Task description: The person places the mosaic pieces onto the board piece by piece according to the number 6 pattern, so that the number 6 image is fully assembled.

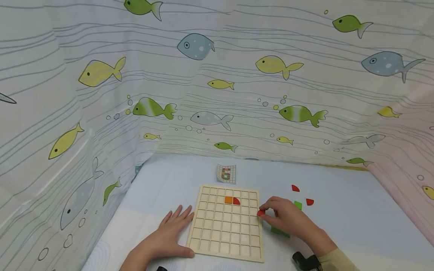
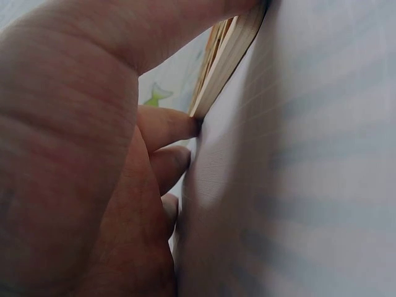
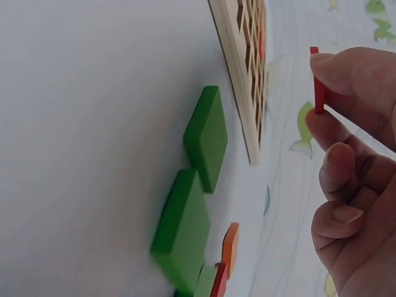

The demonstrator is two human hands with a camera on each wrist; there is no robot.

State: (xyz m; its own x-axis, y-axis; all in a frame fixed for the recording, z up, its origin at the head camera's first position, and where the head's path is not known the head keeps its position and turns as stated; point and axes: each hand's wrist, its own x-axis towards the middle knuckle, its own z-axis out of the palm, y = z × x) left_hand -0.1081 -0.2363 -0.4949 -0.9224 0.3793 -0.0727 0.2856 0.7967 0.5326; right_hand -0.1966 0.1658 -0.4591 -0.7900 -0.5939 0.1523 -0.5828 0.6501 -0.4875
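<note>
A pale wooden board [image 1: 222,226] is lying on the cloth-covered desk [image 1: 162,188], thin raised strips dividing its face into square cells. The left hand [image 1: 171,235] is resting at the board's left edge; its grip is spreading wide, fingers straight, holding nothing, the thumb touching the near left corner. The right hand [image 1: 286,216] is hovering at the board's right edge, its grip pinching a thin, flat red piece [image 1: 260,213] between thumb and fingers.

Toward the board's far side, a smooth orange square [image 1: 228,200] and a red quarter-circle [image 1: 236,201] are sitting in neighbouring cells. Right of the board, two more red quarter-circles [image 1: 295,188] are lying apart, and chunky green blocks [image 3: 208,139] with crisp edges are resting near an orange piece [image 3: 230,250].

Just beyond the board, a slightly curled card [image 1: 226,174] is showing a printed grid with a coloured, character-like figure, too small to read surely. Behind the board, a creased sheet [image 1: 251,98] is carrying printed fish and wavy lines.
</note>
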